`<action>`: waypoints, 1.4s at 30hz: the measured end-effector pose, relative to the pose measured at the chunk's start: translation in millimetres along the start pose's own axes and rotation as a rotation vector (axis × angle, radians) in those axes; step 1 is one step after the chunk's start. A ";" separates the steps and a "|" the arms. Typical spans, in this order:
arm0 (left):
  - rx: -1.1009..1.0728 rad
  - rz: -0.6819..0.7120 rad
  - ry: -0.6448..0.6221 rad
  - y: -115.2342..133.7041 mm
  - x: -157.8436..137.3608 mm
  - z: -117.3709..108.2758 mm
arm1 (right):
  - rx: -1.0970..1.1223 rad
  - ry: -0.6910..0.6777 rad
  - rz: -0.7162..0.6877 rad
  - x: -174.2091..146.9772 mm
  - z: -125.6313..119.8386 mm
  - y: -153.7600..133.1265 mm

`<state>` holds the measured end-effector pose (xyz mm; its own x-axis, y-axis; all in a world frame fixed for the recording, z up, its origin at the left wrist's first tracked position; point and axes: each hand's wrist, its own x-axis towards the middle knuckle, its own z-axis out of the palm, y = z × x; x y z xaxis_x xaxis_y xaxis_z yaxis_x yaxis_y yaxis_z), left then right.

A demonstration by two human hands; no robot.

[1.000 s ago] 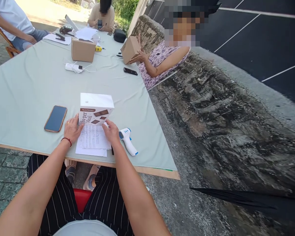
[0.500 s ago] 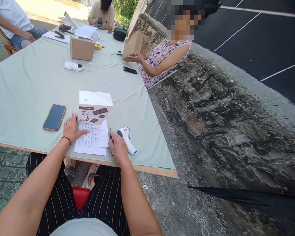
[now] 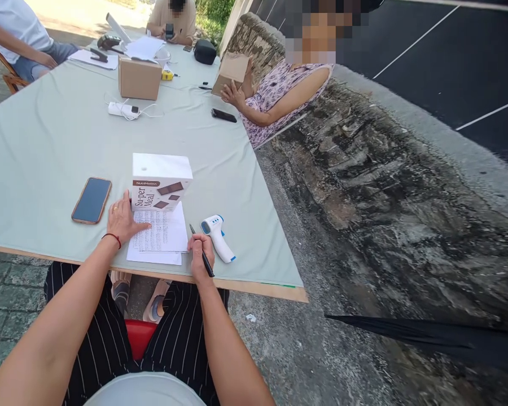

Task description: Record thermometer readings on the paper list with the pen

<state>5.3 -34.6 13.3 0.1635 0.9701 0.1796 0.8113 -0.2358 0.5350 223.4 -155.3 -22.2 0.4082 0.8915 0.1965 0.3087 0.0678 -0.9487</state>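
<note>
My left hand (image 3: 122, 219) lies with its fingers apart at the left edge of the printed sheets (image 3: 163, 234), its thumb across the top one. Its fingertips reach the left side of a white "Super Meal" box (image 3: 162, 181), which stands upright at the far edge of the papers; whether they touch it I cannot tell. In my right hand (image 3: 201, 256) is a black pen (image 3: 206, 263), gripped in closed fingers just right of the sheets, its tip pointing away from me. Right beside that hand lies a white and blue infrared thermometer (image 3: 218, 238).
A smartphone (image 3: 92, 200) lies to the left. Farther up the cloth-covered table (image 3: 46, 169) are a cardboard box (image 3: 139, 79), a white device with a cable (image 3: 123, 110) and a dark phone (image 3: 224, 115). At right, a person holds another carton (image 3: 230, 73); two more people sit beyond.
My right hand has picked up the pen from beside the papers and drawn slightly back. My left hand has stayed put. The person at right has tilted their carton.
</note>
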 end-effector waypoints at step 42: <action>0.087 -0.015 -0.099 20.2 -5.3 -7.2 | 0.032 -0.078 0.146 -4.5 26.7 -30.1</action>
<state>16.8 -45.0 29.1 0.2022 0.9754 0.0878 0.8591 -0.2197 0.4623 189.3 -149.4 -1.2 0.3780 0.9251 0.0373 0.2229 -0.0518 -0.9735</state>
